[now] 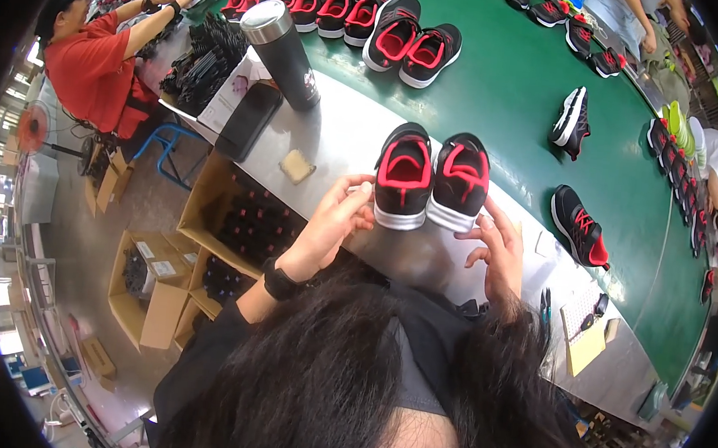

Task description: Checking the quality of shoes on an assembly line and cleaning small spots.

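A pair of black running shoes with red linings and white soles stands side by side in front of me, heels toward me. The left shoe (403, 177) and the right shoe (460, 181) straddle the metal ledge and the green belt. My left hand (334, 226) is beside the left shoe's heel, fingers loosely bent and apart, the tips at or close to its side. Spread fingers of my right hand (497, 249) reach the outer heel of the right shoe. Neither hand visibly wraps round a shoe.
A black tumbler (286, 57), a black case (250, 121) and a yellowish sponge (297, 167) are on the metal ledge (340, 131). More shoes stand on the green belt (495, 67). Cardboard boxes (165, 314) sit at lower left. A person in red (95, 72) works at far left.
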A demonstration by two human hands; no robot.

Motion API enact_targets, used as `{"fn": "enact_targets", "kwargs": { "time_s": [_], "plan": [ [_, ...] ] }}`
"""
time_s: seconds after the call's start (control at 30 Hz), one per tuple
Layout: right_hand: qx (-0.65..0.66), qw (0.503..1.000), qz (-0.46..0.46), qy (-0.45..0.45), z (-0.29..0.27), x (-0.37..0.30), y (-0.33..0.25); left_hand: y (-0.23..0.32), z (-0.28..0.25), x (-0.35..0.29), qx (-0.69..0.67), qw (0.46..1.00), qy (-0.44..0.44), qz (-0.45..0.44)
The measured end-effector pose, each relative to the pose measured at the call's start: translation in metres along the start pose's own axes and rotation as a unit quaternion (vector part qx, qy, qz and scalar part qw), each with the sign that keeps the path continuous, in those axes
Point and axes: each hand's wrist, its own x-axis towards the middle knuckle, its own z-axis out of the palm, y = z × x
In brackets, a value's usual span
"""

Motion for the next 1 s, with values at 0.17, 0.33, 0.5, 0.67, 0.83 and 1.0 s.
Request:
{"fn": "enact_targets", "kwargs": {
  "time_s": [0.17, 0.33, 0.5, 0.67, 0.83, 1.0],
  "plan": [
    [-0.267, 0.961, -0.07, -0.022, -0.024, 0.011, 0.013, 0.005, 0.014, -0.011, 0.345, 0.933, 0.05, 0.09],
    [-0.512, 0.805, -0.221, 0.2, -0.085, 0.007, -0.01, -0.001, 0.04, -0.021, 0.577, 0.751, 0.09, 0.308],
    [-0.699, 0.561, -0.164, 0.413, -0.18, 0.014, -0.002, -0.018, 0.075, -0.014, 0.728, 0.632, -0.05, 0.261],
    [-0.63, 0.686, -0.081, 0.354, -0.248, 0.034, 0.007, -0.012, 0.092, 0.013, 0.712, 0.613, -0.055, 0.339],
    [-0.41, 0.75, -0.189, 0.483, -0.242, 0.071, -0.029, 0.034, 0.131, 0.069, 0.705, 0.551, -0.039, 0.444],
    [-0.551, 0.644, -0.171, 0.502, -0.211, 0.123, -0.058, 0.036, 0.151, 0.149, 0.771, 0.458, 0.086, 0.435]
  ]
}}
